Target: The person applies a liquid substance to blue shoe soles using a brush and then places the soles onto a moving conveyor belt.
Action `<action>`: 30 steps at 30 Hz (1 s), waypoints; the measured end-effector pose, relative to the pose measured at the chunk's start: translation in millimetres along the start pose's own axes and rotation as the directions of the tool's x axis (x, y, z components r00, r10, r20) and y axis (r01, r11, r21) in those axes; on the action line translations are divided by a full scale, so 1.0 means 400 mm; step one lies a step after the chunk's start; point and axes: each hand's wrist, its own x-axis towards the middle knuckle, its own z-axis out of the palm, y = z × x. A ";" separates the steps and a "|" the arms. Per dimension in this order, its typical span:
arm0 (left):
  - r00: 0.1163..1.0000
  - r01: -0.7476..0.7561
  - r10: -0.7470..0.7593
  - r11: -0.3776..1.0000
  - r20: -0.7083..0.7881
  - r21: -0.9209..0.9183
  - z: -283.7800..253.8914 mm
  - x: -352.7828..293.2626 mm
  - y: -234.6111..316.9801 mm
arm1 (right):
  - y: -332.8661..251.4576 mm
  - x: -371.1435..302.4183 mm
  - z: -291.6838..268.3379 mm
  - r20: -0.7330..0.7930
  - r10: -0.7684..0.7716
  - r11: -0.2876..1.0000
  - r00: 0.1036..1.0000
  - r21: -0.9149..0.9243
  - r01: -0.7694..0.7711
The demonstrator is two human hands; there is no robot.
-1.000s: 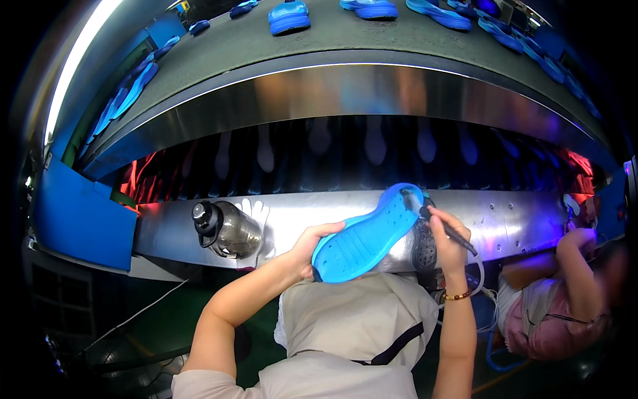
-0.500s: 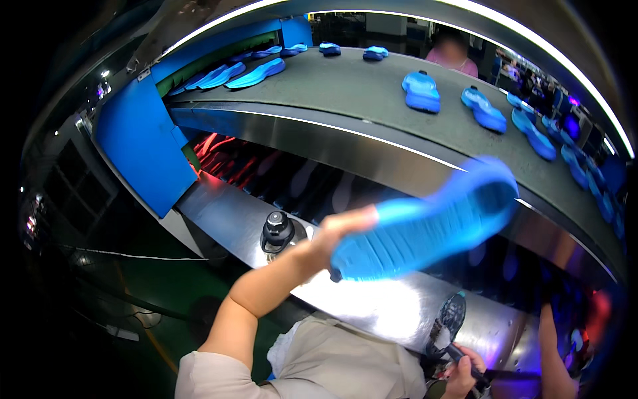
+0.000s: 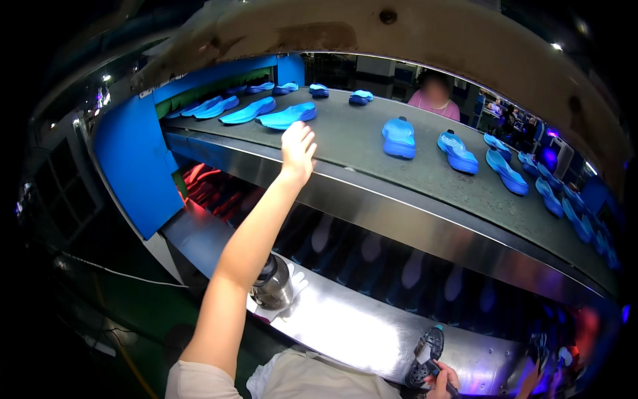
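Left hand [image 3: 298, 151]: we held it wide, just beside a blue sole [image 3: 289, 116].
Right hand [image 3: 441, 383]: we gripped a brush [image 3: 434, 368] at a dark perforated piece [image 3: 435, 338].

Right of the bottle [image 3: 273, 292], past the white glove [image 3: 298, 281] just beside it, the bench [image 3: 352, 332] lies open up to a dark shoe-shaped piece [image 3: 435, 340]. The left forearm [image 3: 260, 226] blocks the bottle's left side. Beyond the bottle stands a metal panel [image 3: 399, 211]; above that, beyond and right of the bottle, the belt [image 3: 349, 147] leaves room between blue soles [image 3: 399, 141]
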 end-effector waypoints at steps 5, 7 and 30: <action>0.948 -0.258 -0.063 0.426 0.313 0.867 0.128 -0.087 0.009 | -0.047 0.108 -0.004 0.057 -0.212 0.875 0.976 -0.434 0.215; 0.884 -0.467 0.112 0.137 0.454 0.874 0.127 -0.090 -0.046 | -0.135 0.131 0.090 0.178 -0.591 0.624 0.787 -0.517 0.586; 0.579 -0.699 0.659 0.098 0.480 0.708 0.108 -0.102 -0.093 | -0.127 0.555 0.138 0.512 -0.786 -0.352 0.345 -0.831 0.431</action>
